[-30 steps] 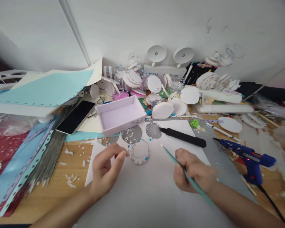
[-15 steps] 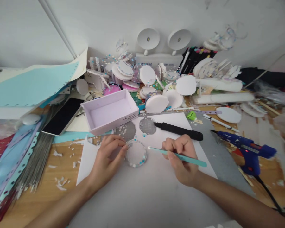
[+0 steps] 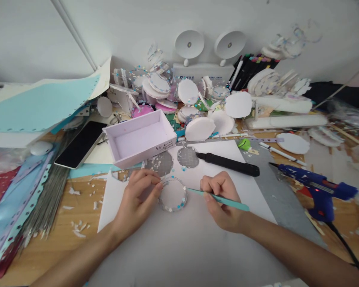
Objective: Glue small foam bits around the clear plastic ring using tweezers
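Against a pale wall (image 3: pixel 137 24), our wooden tabletop (image 3: pixel 56 255) carries many white discs (image 3: pixel 188 91). On a white sheet (image 3: pixel 167 247), our left hand (image 3: pixel 139 195) pinches the left edge of a thin ring (image 3: pixel 180 206) dotted blue and white; our right hand (image 3: pixel 223 201) grips a slim teal tool (image 3: pixel 233 203), its tip by the ring's right edge. Behind sits a lilac box (image 3: pixel 140 154).

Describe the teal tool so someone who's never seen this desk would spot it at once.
Start from the large white sheet in front of the person. Over it, the right hand pinches a slim teal tool, its thin end pointing left at a ring dotted blue and white. Its colour and slenderness set it apart from the thicker black pen-like tool lying just beyond.
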The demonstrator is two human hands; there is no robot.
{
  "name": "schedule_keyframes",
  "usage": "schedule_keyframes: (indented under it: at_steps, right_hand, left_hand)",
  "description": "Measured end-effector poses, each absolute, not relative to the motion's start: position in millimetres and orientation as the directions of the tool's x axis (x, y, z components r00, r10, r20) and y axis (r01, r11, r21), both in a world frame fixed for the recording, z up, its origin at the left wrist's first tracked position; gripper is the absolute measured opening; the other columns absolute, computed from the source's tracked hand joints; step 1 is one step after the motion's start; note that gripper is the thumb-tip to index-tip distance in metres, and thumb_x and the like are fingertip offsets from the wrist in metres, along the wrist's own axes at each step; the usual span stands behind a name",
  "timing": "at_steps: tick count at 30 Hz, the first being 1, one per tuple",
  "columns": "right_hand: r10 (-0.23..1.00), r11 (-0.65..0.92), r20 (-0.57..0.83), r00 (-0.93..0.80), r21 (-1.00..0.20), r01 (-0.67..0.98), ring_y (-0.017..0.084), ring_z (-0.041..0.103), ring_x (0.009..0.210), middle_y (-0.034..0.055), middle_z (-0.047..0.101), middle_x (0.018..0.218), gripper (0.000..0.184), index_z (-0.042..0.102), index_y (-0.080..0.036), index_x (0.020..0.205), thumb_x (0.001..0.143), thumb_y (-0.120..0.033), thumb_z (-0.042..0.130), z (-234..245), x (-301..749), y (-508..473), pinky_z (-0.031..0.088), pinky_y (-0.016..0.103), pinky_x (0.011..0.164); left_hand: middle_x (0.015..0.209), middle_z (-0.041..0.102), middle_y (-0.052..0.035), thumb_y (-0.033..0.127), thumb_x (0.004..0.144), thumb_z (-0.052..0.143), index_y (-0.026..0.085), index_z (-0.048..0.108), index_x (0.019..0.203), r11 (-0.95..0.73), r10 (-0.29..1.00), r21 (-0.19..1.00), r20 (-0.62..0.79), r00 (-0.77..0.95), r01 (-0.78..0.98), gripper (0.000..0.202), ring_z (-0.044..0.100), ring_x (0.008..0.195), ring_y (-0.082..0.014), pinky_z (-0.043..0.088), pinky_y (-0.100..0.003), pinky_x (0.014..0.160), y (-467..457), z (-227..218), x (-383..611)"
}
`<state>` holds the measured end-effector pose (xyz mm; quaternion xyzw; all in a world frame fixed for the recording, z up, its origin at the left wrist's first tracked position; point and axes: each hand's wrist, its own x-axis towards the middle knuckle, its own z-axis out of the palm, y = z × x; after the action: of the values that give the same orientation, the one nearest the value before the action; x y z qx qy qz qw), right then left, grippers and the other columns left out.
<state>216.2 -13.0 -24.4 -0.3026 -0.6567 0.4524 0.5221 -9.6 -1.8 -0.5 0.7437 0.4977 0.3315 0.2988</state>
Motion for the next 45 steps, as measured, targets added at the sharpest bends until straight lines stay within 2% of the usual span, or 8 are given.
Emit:
schedule_keyframes:
  at_steps: [14, 34, 45]
  right_hand:
    - [0.869, 0.366, 0.372, -0.328, -0.927, -0.082, 0.01, 0.026, 0.053, -0.0061, 0.028, 0.067, 0.018, 0.028, -0.024, 0.084, 0.091, -0.014, 0.041, -25.0, 217.2, -13.4, 0.021, 0.025, 0.048]
    - [0.843, 0.437, 0.414, -0.343, -0.899, -0.012, 0.01, 0.027, 0.052, -0.0065, 0.029, 0.066, 0.02, 0.027, -0.024, 0.082, 0.087, -0.01, 0.041, -22.6, 217.2, -11.7, 0.023, 0.024, 0.049]
    - [0.858, 0.383, 0.37, -0.356, -0.923, -0.037, 0.01, 0.026, 0.053, -0.0058, 0.029, 0.068, 0.019, 0.028, -0.024, 0.082, 0.088, -0.01, 0.04, -21.9, 218.0, -12.2, 0.021, 0.025, 0.048]
  left_hand:
    - [0.09, 0.061, -0.0065, 0.02, 0.09, 0.052, 0.017, 0.063, 0.08, -0.334, 0.939, 0.767, 0.217, 0.268, 0.548, 0.015, 0.053, 0.092, -0.0213, 0.04, -0.035, 0.083, -2.3, -0.8, -7.9]
    - [0.091, 0.06, -0.0058, 0.02, 0.09, 0.052, 0.018, 0.062, 0.078, -0.325, 0.942, 0.78, 0.215, 0.258, 0.536, 0.016, 0.053, 0.09, -0.0204, 0.041, -0.035, 0.081, -3.2, -1.9, -8.6]
    - [0.092, 0.06, -0.0063, 0.019, 0.09, 0.052, 0.018, 0.062, 0.079, -0.314, 0.944, 0.798, 0.206, 0.257, 0.515, 0.016, 0.053, 0.092, -0.0208, 0.041, -0.035, 0.082, -4.7, -1.1, -10.1]
